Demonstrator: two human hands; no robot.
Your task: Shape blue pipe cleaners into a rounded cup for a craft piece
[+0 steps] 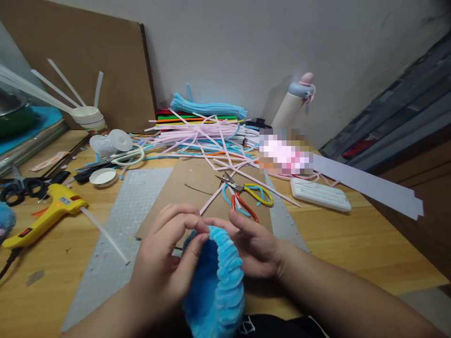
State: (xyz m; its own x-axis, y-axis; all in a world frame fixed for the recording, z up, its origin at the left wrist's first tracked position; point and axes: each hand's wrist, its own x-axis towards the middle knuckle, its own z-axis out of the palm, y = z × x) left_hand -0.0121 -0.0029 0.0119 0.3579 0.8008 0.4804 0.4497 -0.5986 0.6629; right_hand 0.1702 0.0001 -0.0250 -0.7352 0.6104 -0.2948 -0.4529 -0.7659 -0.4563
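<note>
A fuzzy light-blue hollow piece, coiled like ribbed chenille pipe cleaner with a curved wall, is tilted so that its inside faces left. My left hand pinches its upper rim between thumb and fingertips. My right hand lies against or close to its far right side, thumb raised and apart, fingers stretched out and partly hidden behind the rim. Just beyond are red-and-yellow-handled pliers or scissors, their jaws pointing up and left, resting on a cardboard sheet.
A yellow glue gun with a clear stick lies left, near black scissors and a spool. Pink pipe cleaners pile along the wall below a blue bundle. A bottle and white case stand right.
</note>
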